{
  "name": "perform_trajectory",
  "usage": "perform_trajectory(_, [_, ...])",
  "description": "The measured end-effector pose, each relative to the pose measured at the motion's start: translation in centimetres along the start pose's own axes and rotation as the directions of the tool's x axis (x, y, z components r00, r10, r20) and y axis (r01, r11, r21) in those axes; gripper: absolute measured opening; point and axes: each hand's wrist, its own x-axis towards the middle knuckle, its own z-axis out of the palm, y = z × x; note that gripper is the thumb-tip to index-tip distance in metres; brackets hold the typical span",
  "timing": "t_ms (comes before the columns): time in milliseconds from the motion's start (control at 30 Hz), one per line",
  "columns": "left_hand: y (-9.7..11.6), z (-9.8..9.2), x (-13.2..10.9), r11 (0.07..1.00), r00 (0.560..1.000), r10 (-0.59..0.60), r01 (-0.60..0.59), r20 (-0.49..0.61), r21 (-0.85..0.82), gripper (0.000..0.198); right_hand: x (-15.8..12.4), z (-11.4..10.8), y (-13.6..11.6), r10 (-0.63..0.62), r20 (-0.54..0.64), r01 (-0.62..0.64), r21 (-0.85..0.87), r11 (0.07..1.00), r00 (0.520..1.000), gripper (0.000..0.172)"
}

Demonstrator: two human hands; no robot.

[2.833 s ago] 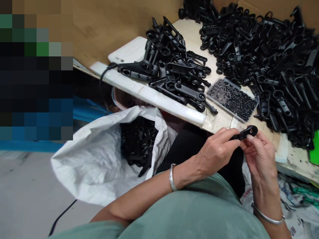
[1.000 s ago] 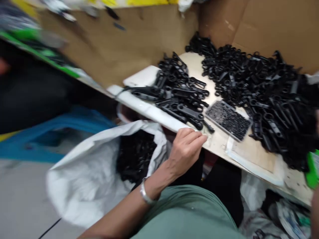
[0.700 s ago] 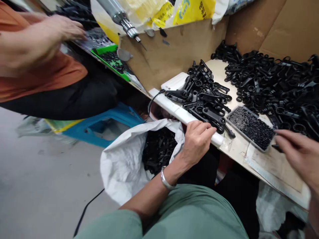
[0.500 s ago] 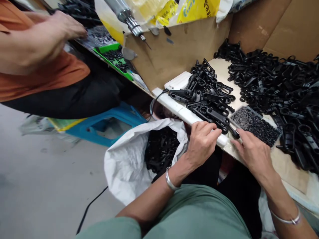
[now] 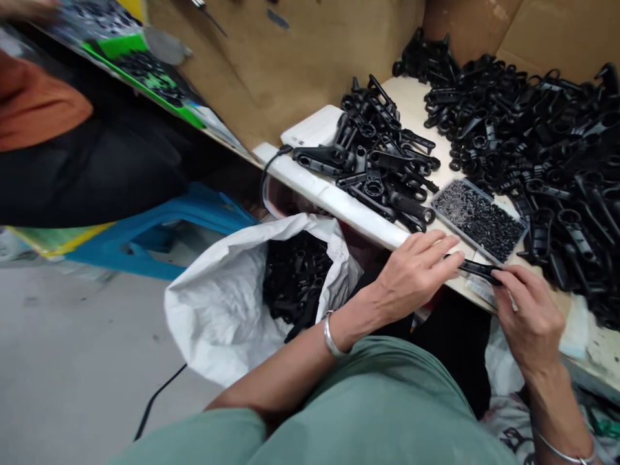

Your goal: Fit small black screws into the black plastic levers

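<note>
Between my two hands, at the bench's front edge, is a slim black plastic arm-shaped part [image 5: 477, 268]. My left hand [image 5: 415, 274] pinches its left end, which the fingers partly hide. The fingers of my right hand [image 5: 527, 310] close on its right end. Just beyond the part lies a clear shallow box [image 5: 479, 219] of small dark screws or pins. To the left, a smaller heap of black plastic parts [image 5: 372, 171] rests along the bench edge. A larger pile of similar black parts [image 5: 513, 142] covers the bench on the right.
An open white sack [image 5: 223, 290] holding black parts stands below the bench edge. A blue stool [image 5: 159, 239] and a co-worker in orange and black [image 5: 87, 168] are at left. Cardboard walls [image 5: 290, 71] border the bench. A driver bit [image 5: 213, 19] hangs at the top.
Both hands have moved right along the bench edge with the black part, which now shows between them. The view has shifted, so the bench, sack and co-worker appear further left.
</note>
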Motion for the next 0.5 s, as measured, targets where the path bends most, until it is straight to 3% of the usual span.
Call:
perform_trajectory(100, [1.0,1.4,0.4,0.997,0.987,0.075,-0.073,0.144,-0.023,0.024,-1.5,0.8,-0.2,0.084,-0.047,-0.083,0.031,0.996,0.995,0.026])
perform_trajectory(200, [1.5,2.2,0.5,0.996,0.966,0.090,-0.080,0.244,-0.050,0.026,-2.2,0.8,-0.2,0.153,-0.018,-0.151,0.089,0.985,0.988,0.023])
perform_trajectory(300, [1.6,2.4,0.4,0.995,0.948,0.094,-0.078,0.305,-0.063,0.023,-2.6,-0.1,0.2,0.206,0.026,-0.208,0.141,0.968,0.978,0.026])
perform_trajectory(500, [1.5,2.2,0.6,0.995,0.930,0.079,-0.054,0.359,-0.080,0.022,-3.1,-1.6,1.4,0.315,-0.020,-0.309,0.151,0.939,0.949,0.019])
